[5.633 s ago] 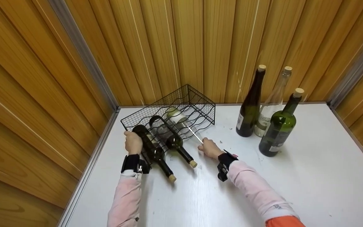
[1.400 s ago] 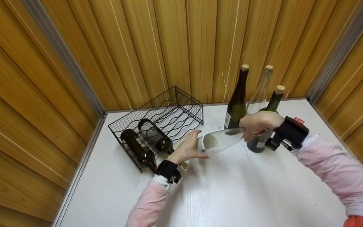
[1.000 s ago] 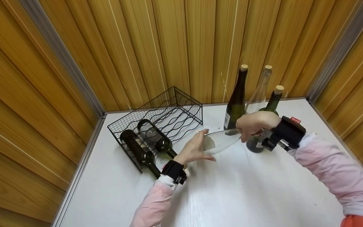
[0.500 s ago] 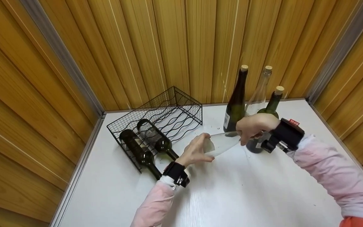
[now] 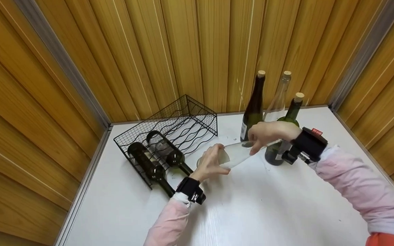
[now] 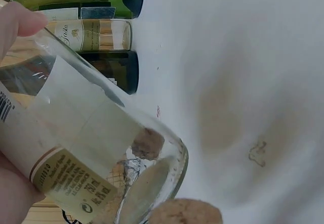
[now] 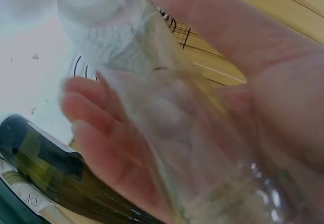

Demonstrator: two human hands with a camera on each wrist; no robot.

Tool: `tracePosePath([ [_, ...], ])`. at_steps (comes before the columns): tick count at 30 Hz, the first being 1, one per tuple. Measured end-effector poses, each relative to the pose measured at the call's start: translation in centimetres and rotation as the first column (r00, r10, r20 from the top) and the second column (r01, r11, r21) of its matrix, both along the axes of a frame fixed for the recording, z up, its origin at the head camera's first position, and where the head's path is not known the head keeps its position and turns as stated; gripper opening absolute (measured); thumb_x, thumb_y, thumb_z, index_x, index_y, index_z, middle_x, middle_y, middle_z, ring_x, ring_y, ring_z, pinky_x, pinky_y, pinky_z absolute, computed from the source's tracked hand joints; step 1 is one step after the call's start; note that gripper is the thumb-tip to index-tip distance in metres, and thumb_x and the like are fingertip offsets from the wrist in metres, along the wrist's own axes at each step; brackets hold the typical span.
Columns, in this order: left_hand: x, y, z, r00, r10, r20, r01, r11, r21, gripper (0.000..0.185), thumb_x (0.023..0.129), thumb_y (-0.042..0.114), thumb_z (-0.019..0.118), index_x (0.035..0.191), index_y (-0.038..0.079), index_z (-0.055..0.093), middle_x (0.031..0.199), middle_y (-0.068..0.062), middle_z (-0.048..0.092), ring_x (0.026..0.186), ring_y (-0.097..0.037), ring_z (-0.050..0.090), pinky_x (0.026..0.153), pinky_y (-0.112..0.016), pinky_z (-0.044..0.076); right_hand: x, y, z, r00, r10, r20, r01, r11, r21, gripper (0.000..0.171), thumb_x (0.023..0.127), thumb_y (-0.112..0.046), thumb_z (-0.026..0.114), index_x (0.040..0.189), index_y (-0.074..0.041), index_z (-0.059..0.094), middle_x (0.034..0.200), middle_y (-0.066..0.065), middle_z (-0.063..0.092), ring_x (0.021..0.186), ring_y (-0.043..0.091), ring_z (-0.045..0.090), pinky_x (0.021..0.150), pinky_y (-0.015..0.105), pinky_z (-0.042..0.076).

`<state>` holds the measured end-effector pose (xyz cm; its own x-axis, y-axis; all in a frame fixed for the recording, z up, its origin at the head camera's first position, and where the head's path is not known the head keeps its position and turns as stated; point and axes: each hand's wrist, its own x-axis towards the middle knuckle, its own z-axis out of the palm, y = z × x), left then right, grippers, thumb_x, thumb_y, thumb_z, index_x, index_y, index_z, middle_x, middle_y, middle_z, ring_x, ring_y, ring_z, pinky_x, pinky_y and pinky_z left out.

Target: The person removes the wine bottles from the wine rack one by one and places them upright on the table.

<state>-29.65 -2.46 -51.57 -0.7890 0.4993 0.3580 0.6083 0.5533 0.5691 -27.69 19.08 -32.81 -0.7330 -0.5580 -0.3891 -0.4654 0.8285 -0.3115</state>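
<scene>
head view: both hands' fingers curl around the clear bottle [image 5: 235,156], left hand [image 5: 210,164] at base, right hand [image 5: 268,134] near neck.

Clear bottle [image 5: 238,155], earlier lying in the wire rack [image 5: 169,136] at frame left, is now out and held level above the table [image 5: 251,212] at frame centre, right hand [image 5: 268,135] gripping its neck, left hand [image 5: 210,164] cupping its base.
</scene>
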Motion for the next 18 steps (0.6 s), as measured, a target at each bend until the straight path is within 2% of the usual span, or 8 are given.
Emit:
tracePosePath([
  [4, -0.2, -0.1, 0.1, 1.000, 0.009, 0.000, -0.009, 1.000, 0.020, 0.079, 0.053, 0.028, 0.082, 0.119, 0.008, 0.044, 0.104, -0.002, 0.052, 0.085, -0.013, 0.048, 0.068, -0.022, 0.043, -0.3, -0.2, 0.5, 0.985, 0.000, -0.171, -0.030, 0.984, -0.177, 0.043, 0.079, -0.026, 0.070, 0.106, 0.005, 0.057, 0.093, 0.015, 0.063, 0.084, 0.026, 0.059, 0.072, 0.037, 0.048],
  [5, -0.2, -0.1, 0.2, 1.000, 0.013, -0.006, -0.013, 0.999, 0.030, 0.079, 0.053, 0.028, 0.082, 0.119, 0.008, 0.044, 0.104, -0.002, 0.052, 0.085, -0.013, 0.048, 0.067, -0.023, 0.043, -0.4, -0.4, 0.7, 0.977, -0.015, -0.214, -0.037, 0.970, -0.238, 0.043, 0.080, -0.025, 0.069, 0.108, 0.005, 0.057, 0.096, 0.017, 0.062, 0.088, 0.028, 0.059, 0.075, 0.039, 0.047],
  [7, -0.4, -0.2, 0.3, 0.999, 0.023, -0.022, -0.022, 0.998, 0.059, 0.079, 0.052, 0.028, 0.082, 0.119, 0.008, 0.044, 0.103, -0.003, 0.052, 0.085, -0.014, 0.049, 0.067, -0.023, 0.043, -0.5, -0.6, 1.3, 0.951, -0.064, -0.301, -0.056, 0.926, -0.373, 0.037, 0.083, -0.021, 0.067, 0.107, 0.005, 0.056, 0.097, 0.017, 0.062, 0.090, 0.028, 0.059, 0.076, 0.039, 0.047],
  [10, -0.4, -0.2, 0.5, 0.999, 0.030, -0.015, -0.028, 0.993, 0.117, 0.078, 0.052, 0.025, 0.082, 0.118, 0.007, 0.044, 0.102, -0.006, 0.052, 0.086, -0.016, 0.049, 0.067, -0.023, 0.044, -0.6, -0.8, 2.3, 0.883, -0.174, -0.436, -0.114, 0.821, -0.559, 0.028, 0.084, -0.015, 0.065, 0.105, 0.003, 0.057, 0.094, 0.012, 0.062, 0.085, 0.023, 0.059, 0.073, 0.034, 0.047],
  [12, -0.4, -0.2, 0.5, 0.999, 0.028, 0.018, -0.031, 0.986, 0.163, 0.078, 0.053, 0.022, 0.082, 0.118, 0.006, 0.043, 0.102, -0.008, 0.051, 0.087, -0.018, 0.050, 0.067, -0.023, 0.045, -0.6, -0.7, 3.0, 0.820, -0.278, -0.501, -0.152, 0.738, -0.658, 0.024, 0.085, -0.012, 0.064, 0.103, 0.003, 0.057, 0.091, 0.008, 0.062, 0.081, 0.018, 0.057, 0.070, 0.030, 0.047],
  [15, -0.2, -0.1, 0.6, 0.996, 0.032, 0.085, -0.050, 0.973, 0.224, 0.077, 0.054, 0.017, 0.082, 0.118, 0.002, 0.043, 0.104, -0.010, 0.051, 0.089, -0.020, 0.051, 0.069, -0.023, 0.046, -0.5, -0.5, 3.8, 0.726, -0.441, -0.528, -0.182, 0.617, -0.766, 0.022, 0.085, -0.010, 0.064, 0.101, 0.003, 0.057, 0.089, 0.006, 0.059, 0.079, 0.014, 0.054, 0.069, 0.025, 0.045],
  [17, -0.1, 0.0, 0.6, 0.991, 0.047, 0.124, -0.078, 0.963, 0.257, 0.075, 0.054, 0.015, 0.083, 0.116, 0.002, 0.043, 0.103, -0.009, 0.051, 0.089, -0.021, 0.052, 0.068, -0.023, 0.047, -0.5, -0.2, 4.1, 0.682, -0.515, -0.520, -0.199, 0.553, -0.809, 0.022, 0.085, -0.009, 0.063, 0.101, 0.005, 0.057, 0.089, 0.007, 0.058, 0.080, 0.013, 0.052, 0.069, 0.024, 0.044],
  [18, -0.1, 0.0, 0.7, 0.989, 0.057, 0.135, -0.092, 0.959, 0.268, 0.074, 0.054, 0.014, 0.083, 0.115, 0.003, 0.043, 0.103, -0.008, 0.051, 0.089, -0.020, 0.052, 0.068, -0.023, 0.047, -0.4, 0.0, 4.1, 0.671, -0.540, -0.508, -0.204, 0.524, -0.827, 0.022, 0.085, -0.008, 0.063, 0.102, 0.005, 0.056, 0.089, 0.007, 0.057, 0.080, 0.013, 0.051, 0.070, 0.023, 0.044],
])
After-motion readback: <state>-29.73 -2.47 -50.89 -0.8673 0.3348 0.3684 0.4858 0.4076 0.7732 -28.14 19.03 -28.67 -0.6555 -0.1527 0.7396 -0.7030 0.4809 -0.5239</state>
